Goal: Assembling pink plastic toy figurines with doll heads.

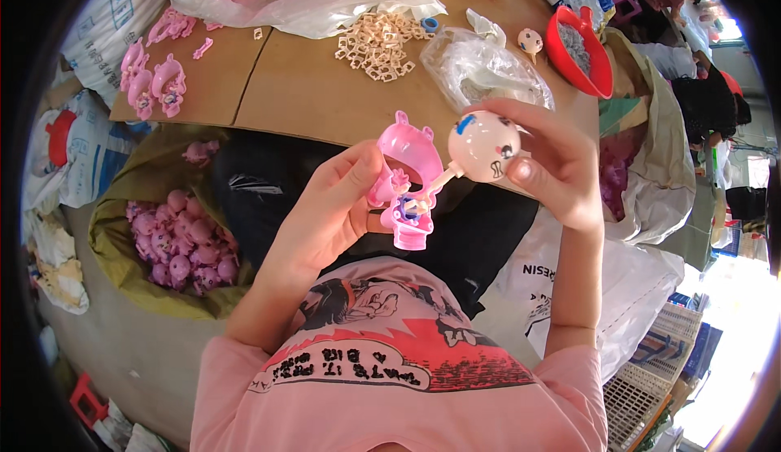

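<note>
My left hand [325,200] is closed on a pink plastic toy shell [411,147], a hollow half with small printed and coloured parts on its lower front. Between the fingers and thumb of my right hand [561,167] is a cream ball-shaped doll head [482,144] with painted face marks and a blue patch. A pale stem runs from the head down to the shell's hollow; whether it is seated there I cannot tell. Both hands are above my lap, just off the table's near edge.
On the cardboard-topped table [317,110] lie a pile of small cream clips [378,45], pink shells [168,86], a clear plastic bag [486,65], another doll head [530,42] and a red heart-shaped bowl [598,61]. A sack of pink toys [183,236] stands at left.
</note>
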The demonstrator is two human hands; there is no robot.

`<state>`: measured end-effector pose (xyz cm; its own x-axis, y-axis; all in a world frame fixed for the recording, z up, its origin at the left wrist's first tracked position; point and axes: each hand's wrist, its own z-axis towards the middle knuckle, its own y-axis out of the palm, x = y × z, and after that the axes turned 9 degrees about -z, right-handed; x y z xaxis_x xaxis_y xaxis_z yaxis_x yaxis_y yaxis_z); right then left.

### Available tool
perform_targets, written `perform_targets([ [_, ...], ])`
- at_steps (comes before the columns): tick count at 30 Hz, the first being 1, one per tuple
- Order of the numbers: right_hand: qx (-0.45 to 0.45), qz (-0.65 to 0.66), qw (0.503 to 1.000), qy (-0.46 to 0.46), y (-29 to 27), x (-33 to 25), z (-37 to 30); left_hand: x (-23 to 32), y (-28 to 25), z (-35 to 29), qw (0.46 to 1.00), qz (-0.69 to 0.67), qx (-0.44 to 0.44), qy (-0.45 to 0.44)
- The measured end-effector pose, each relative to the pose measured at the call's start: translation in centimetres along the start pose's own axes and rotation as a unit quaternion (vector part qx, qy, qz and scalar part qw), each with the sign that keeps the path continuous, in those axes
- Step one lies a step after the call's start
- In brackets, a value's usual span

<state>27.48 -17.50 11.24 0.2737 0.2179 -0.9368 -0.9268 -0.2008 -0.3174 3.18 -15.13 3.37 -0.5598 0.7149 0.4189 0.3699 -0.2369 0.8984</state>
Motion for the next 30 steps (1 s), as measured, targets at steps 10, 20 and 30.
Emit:
perform_targets([
  [10, -0.061, 0.017, 0.998, 0.026, 0.7, 0.3, 1.2, -0.1, 0.2, -0.1, 1.000, -0.014, 0.004, -0.024],
  [20, -0.075, 0.014, 0.997, -0.004, 1.1, 0.4, 1.4, -0.5, -0.2, 0.1, 0.999, -0.043, -0.016, -0.025],
  [30, -0.060, -0.077, 0.994, -0.053, 0.3, 1.4, 1.8, -0.2, 0.0, 0.1, 0.999, -0.034, -0.017, -0.032],
])
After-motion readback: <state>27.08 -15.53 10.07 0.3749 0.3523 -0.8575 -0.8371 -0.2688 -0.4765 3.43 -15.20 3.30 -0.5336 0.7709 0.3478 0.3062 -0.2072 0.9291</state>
